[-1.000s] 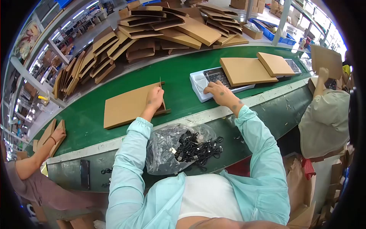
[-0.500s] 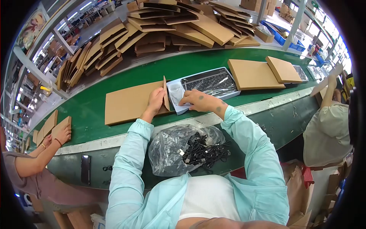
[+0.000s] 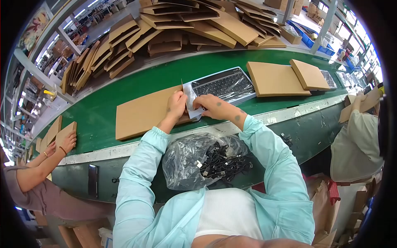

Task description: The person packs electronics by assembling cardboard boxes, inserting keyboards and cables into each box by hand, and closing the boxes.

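A flat brown cardboard box (image 3: 142, 111) lies on the green belt, its open end facing right. My left hand (image 3: 176, 105) is closed on that open end, beside a raised flap. A black keyboard (image 3: 225, 86) in clear plastic rests in a pale tray (image 3: 189, 93), whose left end is at the box's mouth. My right hand (image 3: 216, 107) has its fingers curled on the near left part of the tray and its wrapping; its fingertips are partly hidden. Closer to me, a clear plastic bag (image 3: 178, 165) holds black USB cables (image 3: 223, 163).
Two closed boxes (image 3: 275, 80) overlap on the belt to the right. Many open boxes (image 3: 198, 25) are piled behind the belt. A co-worker's hands (image 3: 68, 142) hold a box at left; another person (image 3: 357, 140) works at right. A dark phone-like object (image 3: 93, 180) lies at front left.
The tray with the keyboard has shifted left, its end now at the box's mouth. My left hand has moved slightly right along with the box edge. The co-worker at right has lowered a cardboard piece.
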Demonstrator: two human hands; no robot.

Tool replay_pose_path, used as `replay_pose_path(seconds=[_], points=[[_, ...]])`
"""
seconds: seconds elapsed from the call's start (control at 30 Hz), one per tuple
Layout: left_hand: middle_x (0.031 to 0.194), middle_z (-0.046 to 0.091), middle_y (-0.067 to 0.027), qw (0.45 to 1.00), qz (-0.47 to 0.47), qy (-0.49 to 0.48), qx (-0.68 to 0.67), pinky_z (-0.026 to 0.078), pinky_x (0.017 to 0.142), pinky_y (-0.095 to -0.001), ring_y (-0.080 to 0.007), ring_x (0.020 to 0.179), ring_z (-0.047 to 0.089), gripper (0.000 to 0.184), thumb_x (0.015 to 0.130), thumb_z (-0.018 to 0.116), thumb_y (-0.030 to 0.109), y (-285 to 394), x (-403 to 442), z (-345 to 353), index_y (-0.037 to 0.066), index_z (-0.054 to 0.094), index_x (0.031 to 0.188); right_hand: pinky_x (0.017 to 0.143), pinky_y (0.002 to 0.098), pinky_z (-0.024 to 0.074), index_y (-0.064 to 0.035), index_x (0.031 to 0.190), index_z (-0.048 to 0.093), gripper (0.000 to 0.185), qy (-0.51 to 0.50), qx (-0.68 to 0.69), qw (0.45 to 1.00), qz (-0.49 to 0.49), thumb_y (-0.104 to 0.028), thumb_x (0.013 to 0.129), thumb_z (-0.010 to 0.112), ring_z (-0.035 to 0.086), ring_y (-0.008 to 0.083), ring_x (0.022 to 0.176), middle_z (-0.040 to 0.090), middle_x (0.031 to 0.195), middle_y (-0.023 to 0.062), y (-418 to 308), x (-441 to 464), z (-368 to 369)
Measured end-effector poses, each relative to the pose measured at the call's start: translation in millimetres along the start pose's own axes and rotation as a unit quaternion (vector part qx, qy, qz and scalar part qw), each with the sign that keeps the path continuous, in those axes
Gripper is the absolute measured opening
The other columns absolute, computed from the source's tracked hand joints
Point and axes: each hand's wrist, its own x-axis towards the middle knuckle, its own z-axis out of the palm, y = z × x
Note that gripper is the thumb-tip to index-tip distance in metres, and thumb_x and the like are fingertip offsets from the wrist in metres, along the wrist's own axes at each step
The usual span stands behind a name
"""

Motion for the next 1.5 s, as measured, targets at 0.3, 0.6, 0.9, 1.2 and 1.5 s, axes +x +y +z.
replay_pose_path(seconds=[0.3,0.6,0.9,1.2,1.5], points=[[0.092,0.055,-0.0128,0.995,-0.019,0.079,0.057,0.05,0.055,-0.0376,-0.0252,0.068,0.063,0.03,0.092,0.057,0.021,-38.4,24.4,32.3,-0.005,0.06,0.078,0.085,0.0417,0.0516,-0.0009,0.108,0.052,0.024,0.017,0.082,0.996,0.037,-0.001,0.085,0.058,0.066,0.037,0.097,0.067,0.101,0.0178,16.0,10.5,6.1],[0.07,0.056,-0.0024,0.993,-0.069,0.065,-0.069,0.042,0.054,-0.0303,-0.0131,0.064,0.055,0.021,0.092,0.054,0.017,-31.0,-0.7,-64.9,0.001,0.063,0.081,0.092,0.0486,0.0482,0.0058,0.133,0.047,0.054,0.283,-0.186,0.9,0.274,-0.023,0.09,0.064,0.059,0.042,0.108,0.06,0.115,0.028,35.5,-29.0,-22.1],[0.074,0.056,-0.0013,0.997,0.033,0.062,-0.03,0.041,0.061,-0.0296,-0.0098,0.071,0.05,0.022,0.095,0.052,0.017,43.0,-21.1,-45.3,0.0,0.06,0.083,0.092,0.0517,0.0465,0.0011,0.149,0.027,0.066,0.21,0.01,0.938,0.277,-0.043,0.102,0.042,0.061,0.0505,0.101,0.067,0.104,0.0306,-48.7,15.1,-12.4],[0.101,0.063,-0.0035,0.987,0.102,-0.123,-0.013,0.05,0.079,-0.0251,-0.01,0.092,0.061,0.026,0.092,0.064,0.019,227.3,1.2,-177.9,0.001,0.06,0.111,0.091,0.0348,0.0513,-0.0108,0.149,0.036,0.053,0.209,0.116,0.967,-0.084,-0.027,0.102,0.054,0.065,0.0189,0.102,0.07,0.113,0.0089,-118.9,-30.2,-104.4],[0.104,0.061,-0.0021,0.926,0.105,-0.093,0.35,0.044,0.078,-0.0199,-0.0076,0.087,0.056,0.018,0.098,0.054,0.014,276.9,29.1,-280.8,0.003,0.06,0.11,0.08,0.0347,0.0532,-0.0078,0.107,0.073,0.035,0.076,-0.095,0.967,0.224,-0.007,0.072,0.079,0.066,0.0249,0.086,0.069,0.094,0.0102,-60.2,-231.8,-103.9]])
